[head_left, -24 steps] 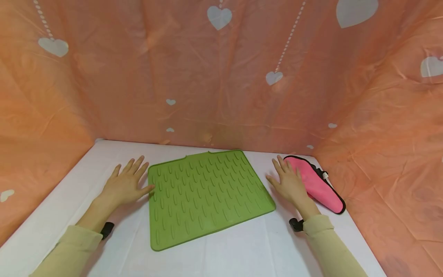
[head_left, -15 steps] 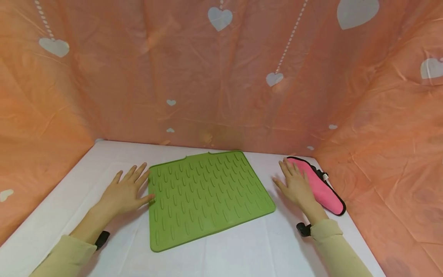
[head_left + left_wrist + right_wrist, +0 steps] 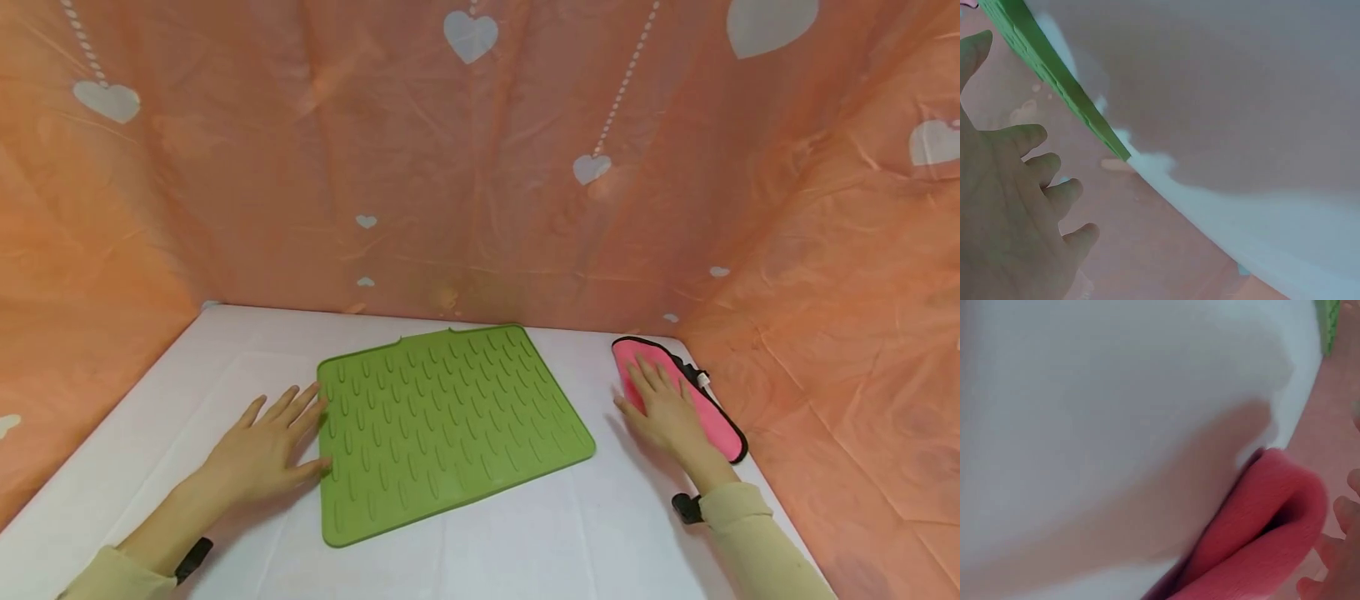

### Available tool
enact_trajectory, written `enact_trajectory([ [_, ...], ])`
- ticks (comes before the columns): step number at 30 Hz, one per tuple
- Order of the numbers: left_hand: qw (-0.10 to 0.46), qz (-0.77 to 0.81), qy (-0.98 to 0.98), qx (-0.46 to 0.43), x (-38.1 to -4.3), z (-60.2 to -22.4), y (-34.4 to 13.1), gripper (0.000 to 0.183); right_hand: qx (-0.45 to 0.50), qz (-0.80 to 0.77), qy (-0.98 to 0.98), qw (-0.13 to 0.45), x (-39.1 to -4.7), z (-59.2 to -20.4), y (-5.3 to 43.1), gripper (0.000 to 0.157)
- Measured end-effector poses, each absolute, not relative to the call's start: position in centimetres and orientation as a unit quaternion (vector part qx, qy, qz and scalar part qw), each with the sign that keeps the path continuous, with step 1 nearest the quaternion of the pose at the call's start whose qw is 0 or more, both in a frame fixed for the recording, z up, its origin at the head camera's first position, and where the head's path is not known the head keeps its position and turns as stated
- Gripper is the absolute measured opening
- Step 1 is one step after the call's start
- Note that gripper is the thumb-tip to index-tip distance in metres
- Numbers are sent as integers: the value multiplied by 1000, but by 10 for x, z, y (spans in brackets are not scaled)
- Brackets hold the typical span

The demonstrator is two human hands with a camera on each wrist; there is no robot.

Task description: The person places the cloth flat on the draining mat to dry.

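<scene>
A green ridged drying mat (image 3: pixel 450 425) lies flat on the white table. Over its left edge is my left hand (image 3: pixel 258 454), palm down with the fingers straight and spread. The left wrist view shows that hand (image 3: pixel 1004 212) raised above the table, apart from the mat (image 3: pixel 1066 87). My right hand (image 3: pixel 663 417) is spread over a pink cloth item (image 3: pixel 720 429) with black edging, covering part of it. In the right wrist view the pink cloth (image 3: pixel 1241 519) looks folded, with several fingertips (image 3: pixel 1330 547) at the right border; whether they touch it I cannot tell.
The white tabletop (image 3: pixel 517 550) extends around the mat. Orange curtains (image 3: pixel 450 167) with pale hearts enclose the back and both sides. A black strap or buckle with a white tag (image 3: pixel 703 380) sits at the pink item's far side.
My left hand has drawn back slightly toward me along the mat's left edge. The right hand has moved right and nearer, further over the pink item. Mat and pink item stay put.
</scene>
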State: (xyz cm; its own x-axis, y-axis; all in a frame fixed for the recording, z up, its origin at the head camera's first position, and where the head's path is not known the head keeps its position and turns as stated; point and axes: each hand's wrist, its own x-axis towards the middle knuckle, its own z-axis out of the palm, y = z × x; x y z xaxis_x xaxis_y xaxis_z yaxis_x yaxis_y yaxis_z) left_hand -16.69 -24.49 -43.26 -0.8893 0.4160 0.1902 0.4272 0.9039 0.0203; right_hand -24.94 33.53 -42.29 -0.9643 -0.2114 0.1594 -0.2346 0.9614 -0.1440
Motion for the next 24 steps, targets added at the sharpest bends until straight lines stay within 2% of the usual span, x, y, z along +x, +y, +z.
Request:
enact_trajectory([
  [5,91,-37,-969,-228,-154,-437,-243,87,124,63,-988,64,-248,-428,345,72],
  [17,52,-88,-961,-256,-133,-443,-227,89,136,55,-989,31,-251,-437,355,71],
  [24,19,-104,-957,-270,-123,-448,-221,96,165,57,-984,31,-254,-439,360,60],
])
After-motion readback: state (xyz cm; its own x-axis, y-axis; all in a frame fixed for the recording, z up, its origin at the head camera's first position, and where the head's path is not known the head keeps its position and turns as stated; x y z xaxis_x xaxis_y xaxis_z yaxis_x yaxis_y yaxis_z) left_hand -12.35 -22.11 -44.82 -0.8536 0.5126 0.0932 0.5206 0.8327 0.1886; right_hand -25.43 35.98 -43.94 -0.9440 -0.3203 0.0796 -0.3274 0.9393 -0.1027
